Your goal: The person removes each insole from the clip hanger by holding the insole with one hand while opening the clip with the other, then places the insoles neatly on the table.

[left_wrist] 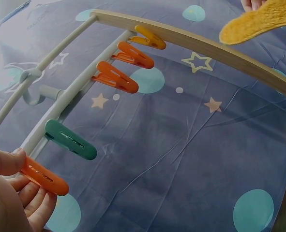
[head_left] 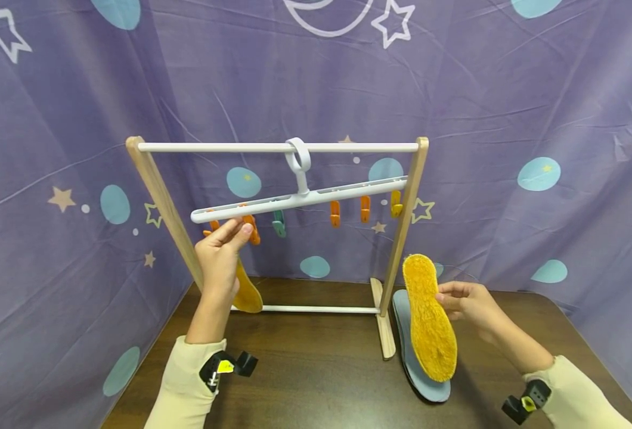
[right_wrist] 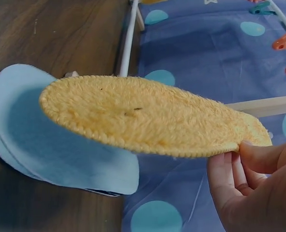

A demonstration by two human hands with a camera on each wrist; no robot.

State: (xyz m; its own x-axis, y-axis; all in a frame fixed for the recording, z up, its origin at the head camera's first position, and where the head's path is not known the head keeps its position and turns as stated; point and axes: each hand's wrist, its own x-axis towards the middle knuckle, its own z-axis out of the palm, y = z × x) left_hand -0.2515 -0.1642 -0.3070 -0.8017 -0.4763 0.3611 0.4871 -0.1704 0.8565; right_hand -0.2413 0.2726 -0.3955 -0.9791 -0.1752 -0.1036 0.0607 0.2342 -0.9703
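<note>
My left hand [head_left: 219,259] pinches an orange clip [left_wrist: 45,178] near the low left end of a white hanger [head_left: 300,202]. In the left wrist view, thumb and fingers lie on either side of that clip. Partly hidden behind this hand, a yellow insole [head_left: 248,292] hangs below the hanger's left end. Off to the right, my right hand [head_left: 468,304] grips a fuzzy yellow insole [head_left: 430,322] by its edge, thumb on one face and fingers on the other. Grey-blue insoles [right_wrist: 31,125] lie stacked on the table below it.
A wooden stand with a white top rail [head_left: 214,147] carries the hanger by its ring hook, tilted up to the right. A green clip [head_left: 279,223], more orange clips [head_left: 365,208] and a yellow clip [head_left: 396,204] hang along it. A purple patterned curtain [head_left: 488,149] surrounds the brown table [head_left: 316,381].
</note>
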